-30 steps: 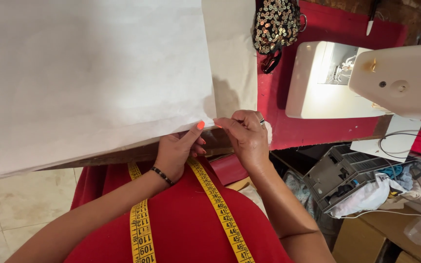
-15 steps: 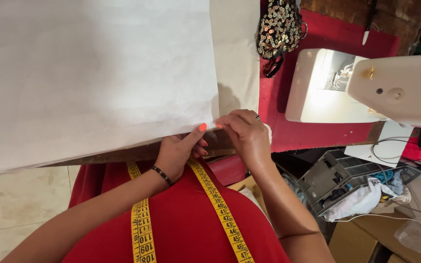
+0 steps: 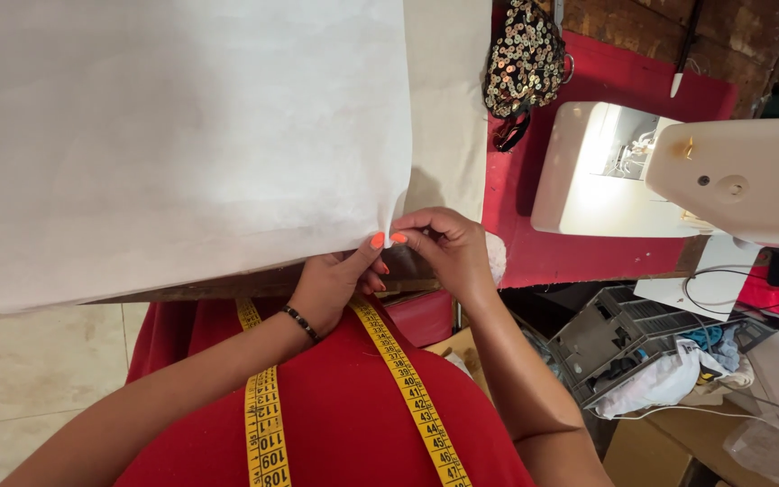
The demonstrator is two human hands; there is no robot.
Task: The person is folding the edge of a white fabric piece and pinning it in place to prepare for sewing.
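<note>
Two hands, left hand (image 3: 335, 284) and right hand (image 3: 444, 248), each grip pinched on one white fabric sheet (image 3: 173, 135)

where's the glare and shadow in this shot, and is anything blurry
Head view: the sewing machine bed is lit to near-white glare under its own lamp; the white fabric is evenly bright, casting a soft shadow onto the cream cloth beside it; the left hand and right hand stay sharp; the lower right clutter sits dim; straight edges bow slightly near the frame borders.
</note>
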